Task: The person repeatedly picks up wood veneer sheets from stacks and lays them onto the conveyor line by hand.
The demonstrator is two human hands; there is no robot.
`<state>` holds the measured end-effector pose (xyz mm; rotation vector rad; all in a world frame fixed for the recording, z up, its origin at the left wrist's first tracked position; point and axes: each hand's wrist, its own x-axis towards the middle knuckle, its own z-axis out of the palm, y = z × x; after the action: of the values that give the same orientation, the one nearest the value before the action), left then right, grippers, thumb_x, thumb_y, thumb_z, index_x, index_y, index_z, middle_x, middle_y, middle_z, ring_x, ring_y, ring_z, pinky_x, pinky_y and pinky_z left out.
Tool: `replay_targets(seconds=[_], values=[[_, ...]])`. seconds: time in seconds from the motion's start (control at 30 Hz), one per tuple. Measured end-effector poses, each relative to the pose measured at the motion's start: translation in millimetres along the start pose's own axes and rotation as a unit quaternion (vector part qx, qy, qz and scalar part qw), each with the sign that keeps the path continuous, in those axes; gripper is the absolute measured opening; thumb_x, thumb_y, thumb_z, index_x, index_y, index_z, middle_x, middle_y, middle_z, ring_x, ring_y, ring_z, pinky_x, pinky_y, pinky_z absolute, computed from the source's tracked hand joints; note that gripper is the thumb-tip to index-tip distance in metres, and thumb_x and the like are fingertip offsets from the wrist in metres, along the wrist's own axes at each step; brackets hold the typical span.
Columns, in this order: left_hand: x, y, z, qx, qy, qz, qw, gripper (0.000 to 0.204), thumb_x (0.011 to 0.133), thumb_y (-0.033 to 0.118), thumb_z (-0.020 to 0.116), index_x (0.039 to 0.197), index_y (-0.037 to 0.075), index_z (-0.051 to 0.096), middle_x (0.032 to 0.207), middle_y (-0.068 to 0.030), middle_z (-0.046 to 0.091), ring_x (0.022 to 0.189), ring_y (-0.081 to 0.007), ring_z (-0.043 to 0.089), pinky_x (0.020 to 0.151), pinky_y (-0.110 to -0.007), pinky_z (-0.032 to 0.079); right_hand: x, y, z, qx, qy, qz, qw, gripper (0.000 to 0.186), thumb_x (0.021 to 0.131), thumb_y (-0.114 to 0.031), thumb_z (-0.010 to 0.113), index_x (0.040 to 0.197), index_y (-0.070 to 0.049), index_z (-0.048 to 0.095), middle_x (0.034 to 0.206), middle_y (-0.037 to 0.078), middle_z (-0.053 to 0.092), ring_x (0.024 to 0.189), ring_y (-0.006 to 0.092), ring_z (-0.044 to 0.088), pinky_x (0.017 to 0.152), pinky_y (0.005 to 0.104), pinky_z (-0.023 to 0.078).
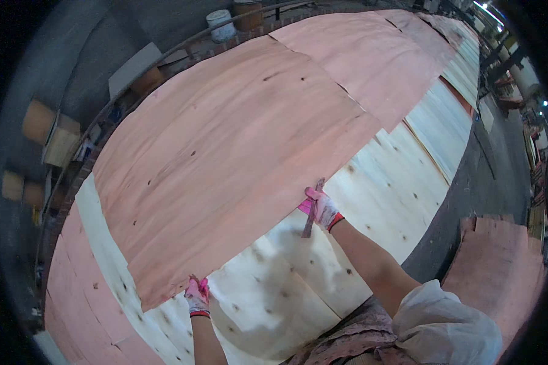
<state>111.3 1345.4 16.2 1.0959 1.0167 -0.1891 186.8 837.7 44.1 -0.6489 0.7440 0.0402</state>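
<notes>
A large pink-stained wood veneer sheet lies over pale veneer sheets in front of me. At its near left edge, my left hand, in a white and pink glove, has its fingers closed on the rim. My right hand, gloved the same way with a red cuff, is at the sheet's near right corner. It grips a narrow, dark pinkish veneer strip, which sticks out above and below the fingers. Whether the right fingers also pinch the sheet is hidden.
Another pink sheet lies beyond, and more pale veneer runs along the right. A stack of pink boards stands at lower right. A white bucket and a metal rail are along the far left side.
</notes>
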Motion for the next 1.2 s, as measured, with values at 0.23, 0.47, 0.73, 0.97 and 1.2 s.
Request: replay_targets(seconds=[0.23,0.47,0.73,0.97,1.2], values=[[-8.0,3.6,12.3,0.067,0.050,0.011,0.996,0.016,0.088,0.026,0.056,0.099,0.014,0.058,0.081,-0.0003,0.063,0.062,-0.0135,0.060,0.047,-0.022,0.046,12.2,9.9,-15.8,0.018,0.016,-0.036,0.999,0.027,0.082,-0.020,0.063,0.105,-0.011,0.053,0.093,0.005,0.061,0.082,0.0207,0.061,0.071,0.0358,0.052],[-33.9,-3.0,48.5,0.135,0.119,0.057,0.982,0.023,0.086,0.032,0.059,0.103,0.016,0.058,0.078,0.0004,0.060,0.060,-0.0088,0.056,0.045,-0.020,0.043,3.1,3.4,-12.2,0.097,0.003,-0.067,0.993,0.026,0.080,-0.023,0.065,0.102,-0.012,0.054,0.085,0.002,0.057,0.074,0.0185,0.059,0.069,0.0355,0.052],[-42.8,-0.2,44.9,-0.006,-0.012,0.094,0.995,0.027,0.090,0.042,0.050,0.097,0.017,0.059,0.081,0.0044,0.058,0.069,-0.0046,0.049,0.056,-0.020,0.039,41.1,25.1,-5.4,0.085,0.080,-0.071,0.991,0.029,0.083,-0.025,0.061,0.108,-0.014,0.050,0.086,0.000,0.056,0.072,0.0188,0.055,0.064,0.0338,0.049],[-169.8,-138.8,-43.0,0.384,-0.133,0.321,0.856,0.029,0.091,0.016,0.050,0.118,0.004,0.050,0.111,-0.0082,0.056,0.101,-0.0186,0.055,0.092,-0.026,0.043,37.5,23.4,-3.7,0.024,0.053,0.045,0.997,0.029,0.088,-0.035,0.051,0.113,-0.020,0.049,0.095,0.002,0.056,0.079,0.0197,0.057,0.061,0.0374,0.049],[-367.4,-246.3,-135.8,0.162,-0.032,-0.043,0.985,0.029,0.090,0.017,0.054,0.115,0.002,0.053,0.104,-0.0070,0.061,0.095,-0.0178,0.058,0.083,-0.026,0.046,-14.9,-45.3,-6.9,-0.272,-0.059,0.086,0.957,0.040,0.084,-0.053,0.053,0.099,-0.015,0.053,0.088,0.005,0.059,0.074,0.0200,0.059,0.055,0.0360,0.047]])
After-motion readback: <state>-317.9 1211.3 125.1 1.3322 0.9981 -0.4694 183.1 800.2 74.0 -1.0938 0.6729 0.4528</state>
